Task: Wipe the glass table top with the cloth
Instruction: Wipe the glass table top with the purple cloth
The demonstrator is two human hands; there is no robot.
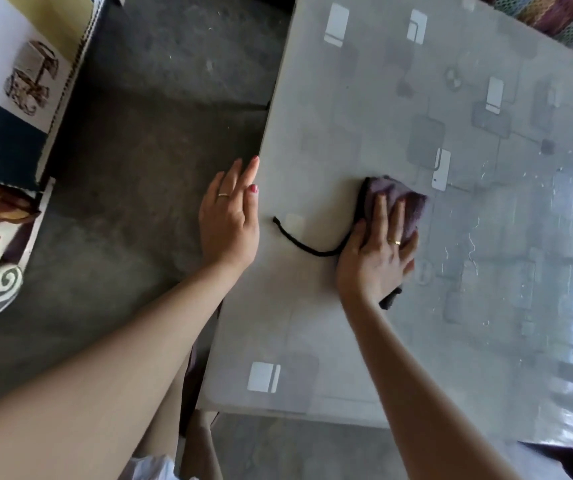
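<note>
Your right hand (378,251) lies flat on the cloth (395,202), its fingers (380,209) straight and slightly spread, pressing the purple-grey fabric down onto the glass bench (364,98); part of the cloth shows beyond your fingertips and a dark corner pokes out beside your wrist. The cloth sits in the left half of the bench, a little in from the left edge and roughly midway between the near and far edges. A black cord (305,242) trails from the cloth toward the left edge, curving across the glass and ending just short of your left hand (229,223). That hand rests along the left edge of the bench, fingers (248,174) straight and close together, holding nothing, with the thumb at the rim. Bare glass lies on every side of the cloth: a broad stretch runs to the far edge, another to the near edge, and the widest one reaches the right side, where the surface shines with reflected window light. Beyond the left edge you see the grey floor (146,133), and past it a dark piece of furniture (4,140) with patterned items at the far left. A colourful woven fabric (555,15) lies past the far right corner
</note>
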